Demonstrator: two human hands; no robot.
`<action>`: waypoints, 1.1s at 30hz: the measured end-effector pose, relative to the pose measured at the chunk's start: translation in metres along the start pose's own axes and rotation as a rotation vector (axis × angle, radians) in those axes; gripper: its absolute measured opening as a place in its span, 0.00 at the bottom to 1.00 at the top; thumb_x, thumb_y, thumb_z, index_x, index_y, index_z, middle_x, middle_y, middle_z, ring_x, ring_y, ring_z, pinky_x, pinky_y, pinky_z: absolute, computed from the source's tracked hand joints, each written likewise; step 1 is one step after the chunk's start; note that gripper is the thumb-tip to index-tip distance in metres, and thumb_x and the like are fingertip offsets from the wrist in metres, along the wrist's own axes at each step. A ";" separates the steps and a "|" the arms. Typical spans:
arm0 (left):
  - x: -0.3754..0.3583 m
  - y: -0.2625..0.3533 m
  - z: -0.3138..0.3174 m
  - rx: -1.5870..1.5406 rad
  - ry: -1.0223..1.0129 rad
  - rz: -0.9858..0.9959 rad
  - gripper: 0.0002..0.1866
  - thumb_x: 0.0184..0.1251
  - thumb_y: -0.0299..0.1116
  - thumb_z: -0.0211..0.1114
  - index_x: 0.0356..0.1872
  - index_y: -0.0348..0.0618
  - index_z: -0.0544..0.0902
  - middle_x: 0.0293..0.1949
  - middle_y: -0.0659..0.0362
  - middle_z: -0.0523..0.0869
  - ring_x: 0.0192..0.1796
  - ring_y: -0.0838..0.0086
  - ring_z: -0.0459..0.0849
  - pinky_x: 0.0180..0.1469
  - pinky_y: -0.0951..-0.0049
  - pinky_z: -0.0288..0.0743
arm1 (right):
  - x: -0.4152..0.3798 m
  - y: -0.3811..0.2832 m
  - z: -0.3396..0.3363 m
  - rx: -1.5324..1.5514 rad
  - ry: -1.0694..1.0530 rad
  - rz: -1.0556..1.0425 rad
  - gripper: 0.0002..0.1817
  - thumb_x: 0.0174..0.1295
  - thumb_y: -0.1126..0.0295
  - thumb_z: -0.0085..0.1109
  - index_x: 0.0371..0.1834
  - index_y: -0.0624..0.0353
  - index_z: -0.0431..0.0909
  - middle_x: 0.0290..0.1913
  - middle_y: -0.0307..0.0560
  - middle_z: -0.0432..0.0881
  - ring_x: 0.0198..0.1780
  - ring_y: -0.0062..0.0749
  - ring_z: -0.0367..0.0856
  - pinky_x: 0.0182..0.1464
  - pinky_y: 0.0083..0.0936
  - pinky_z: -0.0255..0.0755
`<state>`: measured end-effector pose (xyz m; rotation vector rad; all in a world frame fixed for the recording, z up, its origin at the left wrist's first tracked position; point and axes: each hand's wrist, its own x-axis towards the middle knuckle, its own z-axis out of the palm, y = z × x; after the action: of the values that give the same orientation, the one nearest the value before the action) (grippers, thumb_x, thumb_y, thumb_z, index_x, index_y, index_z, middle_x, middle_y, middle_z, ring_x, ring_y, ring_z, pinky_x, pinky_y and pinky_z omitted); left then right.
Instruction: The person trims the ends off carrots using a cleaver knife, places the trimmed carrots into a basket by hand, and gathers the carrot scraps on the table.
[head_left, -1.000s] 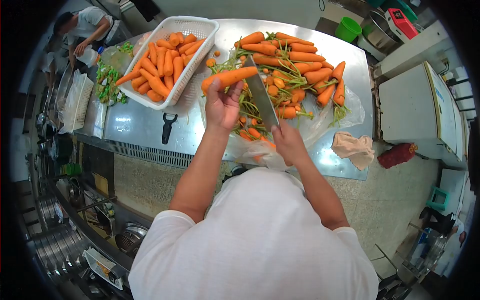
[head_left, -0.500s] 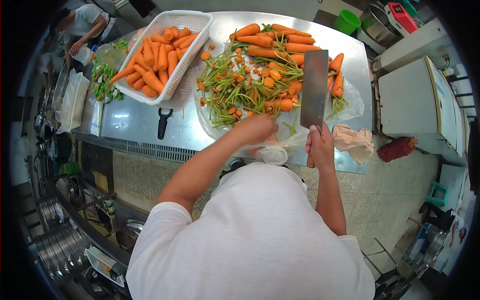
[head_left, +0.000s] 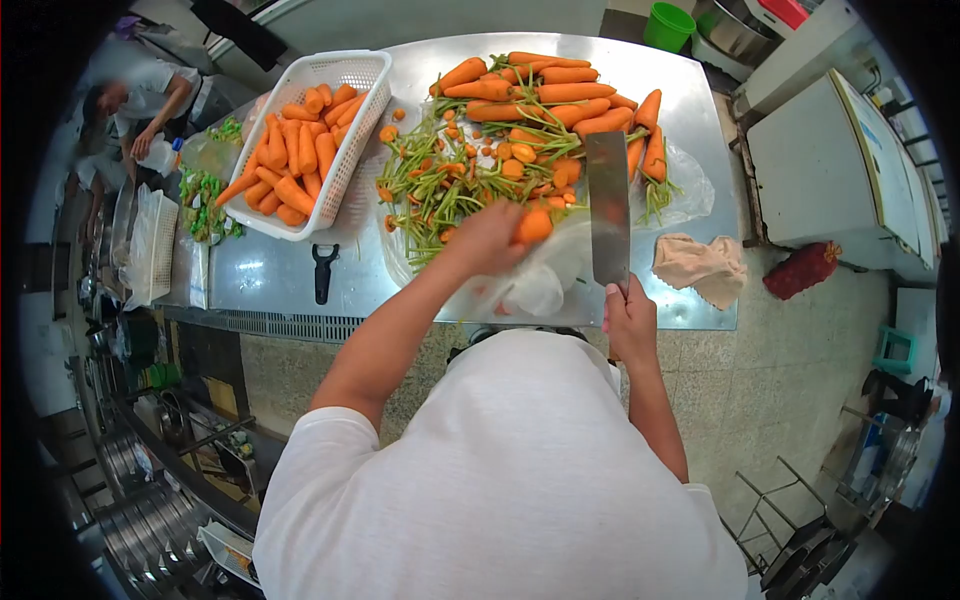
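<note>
My left hand is closed around a carrot, whose orange end shows past the fingers; the rest is hidden. In my right hand I grip the handle of a cleaver, its broad blade pointing away from me at the right of the carrot pile. Cut green carrot tops and orange end pieces lie in a heap beyond my left hand. Whole carrots with some stems on are stacked at the back. A clear plastic bag spreads under the pile and bunches near the table edge.
A white basket of trimmed carrots stands on the metal table at left, with a black peeler in front. A beige cloth lies at right. Another person is at the far left. A red sack rests on the floor.
My left hand, a blurred fist over the table before, now shows a carrot at its fingers. The cleaver has come slightly toward me. The whole view has shifted a little.
</note>
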<state>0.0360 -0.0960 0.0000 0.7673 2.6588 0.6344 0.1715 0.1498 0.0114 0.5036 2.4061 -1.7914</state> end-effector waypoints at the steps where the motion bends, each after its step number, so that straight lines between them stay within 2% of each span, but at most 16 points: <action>1: -0.001 -0.005 -0.007 -0.132 0.194 -0.039 0.22 0.58 0.40 0.70 0.49 0.37 0.79 0.46 0.43 0.81 0.51 0.45 0.82 0.54 0.53 0.78 | 0.000 -0.004 -0.002 -0.035 -0.006 -0.014 0.11 0.74 0.67 0.52 0.50 0.63 0.78 0.23 0.43 0.79 0.21 0.25 0.77 0.26 0.28 0.72; 2: 0.001 -0.014 -0.010 -0.130 0.197 -0.043 0.22 0.58 0.40 0.70 0.49 0.37 0.79 0.46 0.43 0.81 0.51 0.45 0.82 0.54 0.53 0.78 | 0.001 -0.007 -0.003 -0.071 -0.014 -0.032 0.12 0.74 0.67 0.52 0.51 0.64 0.79 0.24 0.46 0.80 0.22 0.28 0.79 0.28 0.30 0.74; 3: 0.005 -0.021 -0.015 -0.112 0.361 0.008 0.24 0.59 0.42 0.70 0.50 0.35 0.78 0.46 0.42 0.81 0.49 0.47 0.83 0.52 0.54 0.78 | 0.003 -0.008 -0.002 -0.071 -0.019 -0.036 0.12 0.74 0.67 0.52 0.51 0.64 0.79 0.24 0.46 0.80 0.22 0.28 0.79 0.28 0.30 0.74; 4: 0.007 -0.027 -0.018 -0.095 0.524 0.060 0.26 0.60 0.44 0.71 0.52 0.34 0.77 0.47 0.42 0.81 0.46 0.48 0.84 0.50 0.54 0.79 | 0.004 -0.009 -0.002 -0.129 -0.008 -0.123 0.13 0.73 0.68 0.53 0.53 0.64 0.79 0.26 0.50 0.82 0.24 0.34 0.81 0.30 0.32 0.75; 5: 0.009 -0.034 -0.022 -0.098 0.527 0.056 0.26 0.60 0.44 0.71 0.52 0.34 0.77 0.47 0.42 0.81 0.46 0.48 0.84 0.50 0.54 0.79 | 0.005 -0.010 -0.003 -0.189 0.003 -0.210 0.14 0.73 0.68 0.53 0.55 0.64 0.79 0.27 0.53 0.83 0.25 0.40 0.83 0.32 0.35 0.76; 7: 0.005 -0.031 -0.047 -0.392 0.442 -0.068 0.25 0.64 0.45 0.71 0.53 0.36 0.77 0.39 0.53 0.81 0.43 0.61 0.82 0.48 0.59 0.77 | 0.003 -0.021 -0.003 -0.251 -0.009 -0.253 0.15 0.73 0.68 0.54 0.56 0.64 0.79 0.29 0.56 0.84 0.28 0.45 0.84 0.34 0.36 0.76; 8: -0.001 -0.024 -0.059 -0.588 0.316 -0.163 0.25 0.70 0.52 0.68 0.51 0.38 0.78 0.34 0.61 0.79 0.36 0.74 0.79 0.41 0.68 0.77 | 0.002 -0.028 -0.001 -0.308 -0.016 -0.295 0.15 0.72 0.69 0.55 0.58 0.64 0.79 0.31 0.59 0.84 0.30 0.50 0.85 0.36 0.38 0.77; 12: -0.015 -0.020 -0.068 -0.767 0.118 -0.327 0.25 0.73 0.57 0.65 0.47 0.42 0.79 0.32 0.65 0.77 0.30 0.82 0.76 0.33 0.76 0.75 | -0.001 -0.035 0.005 -0.384 -0.076 -0.387 0.17 0.70 0.69 0.56 0.60 0.62 0.79 0.34 0.58 0.86 0.32 0.52 0.86 0.36 0.40 0.78; 14: -0.019 -0.028 -0.058 -0.827 0.064 -0.329 0.24 0.74 0.59 0.64 0.45 0.44 0.80 0.31 0.67 0.76 0.27 0.85 0.74 0.29 0.80 0.72 | -0.001 -0.035 0.009 -0.499 -0.092 -0.564 0.18 0.68 0.71 0.57 0.61 0.58 0.79 0.37 0.57 0.87 0.34 0.52 0.86 0.37 0.42 0.79; 17: -0.026 -0.021 -0.058 -0.863 0.108 -0.323 0.25 0.71 0.57 0.67 0.34 0.43 0.77 0.24 0.66 0.77 0.24 0.81 0.77 0.27 0.76 0.71 | -0.005 -0.041 0.013 -0.554 -0.127 -0.611 0.20 0.66 0.72 0.57 0.62 0.56 0.78 0.39 0.55 0.88 0.34 0.52 0.86 0.37 0.43 0.80; 21: -0.035 -0.021 -0.056 -0.858 0.149 -0.370 0.25 0.72 0.58 0.66 0.34 0.43 0.78 0.24 0.66 0.76 0.23 0.82 0.76 0.26 0.76 0.70 | -0.005 -0.035 0.011 -0.590 -0.156 -0.637 0.20 0.65 0.72 0.58 0.61 0.56 0.78 0.39 0.54 0.88 0.34 0.50 0.86 0.36 0.42 0.80; 24: -0.040 -0.023 -0.057 -0.868 0.125 -0.372 0.25 0.69 0.57 0.69 0.36 0.42 0.79 0.25 0.63 0.79 0.25 0.75 0.80 0.29 0.73 0.73 | -0.005 -0.036 0.015 -0.604 -0.190 -0.629 0.21 0.66 0.71 0.56 0.63 0.57 0.76 0.40 0.56 0.88 0.34 0.54 0.86 0.38 0.46 0.80; 26: -0.044 -0.015 -0.058 -0.479 0.300 -0.273 0.25 0.65 0.55 0.72 0.39 0.39 0.79 0.26 0.58 0.83 0.29 0.63 0.85 0.33 0.68 0.77 | -0.006 -0.051 0.031 -0.666 -0.210 -0.489 0.20 0.67 0.69 0.54 0.62 0.56 0.75 0.38 0.58 0.87 0.35 0.59 0.85 0.40 0.52 0.78; 27: -0.046 -0.015 -0.054 -0.478 0.298 -0.273 0.25 0.65 0.55 0.72 0.39 0.39 0.79 0.26 0.58 0.83 0.29 0.63 0.85 0.33 0.68 0.77 | -0.002 -0.061 0.043 -0.664 -0.211 -0.486 0.20 0.67 0.69 0.54 0.62 0.56 0.75 0.38 0.58 0.87 0.35 0.59 0.85 0.40 0.52 0.78; 29: -0.046 -0.014 -0.044 -0.269 0.572 -0.097 0.27 0.60 0.51 0.77 0.45 0.37 0.79 0.30 0.52 0.85 0.34 0.54 0.86 0.39 0.64 0.79 | 0.022 -0.084 0.065 -0.693 -0.272 -0.399 0.18 0.69 0.68 0.51 0.62 0.57 0.74 0.36 0.61 0.86 0.37 0.63 0.84 0.42 0.57 0.76; 33: -0.051 0.005 -0.060 -0.241 0.831 0.040 0.26 0.61 0.45 0.78 0.51 0.38 0.79 0.36 0.54 0.87 0.37 0.62 0.88 0.40 0.64 0.80 | 0.070 -0.071 0.097 -0.505 -0.306 -0.413 0.15 0.71 0.67 0.50 0.57 0.59 0.75 0.34 0.64 0.85 0.37 0.64 0.84 0.41 0.57 0.74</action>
<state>0.0555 -0.1405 0.0617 0.5604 3.1702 1.5269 0.0717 0.0540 0.0278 -0.3128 2.7126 -1.1619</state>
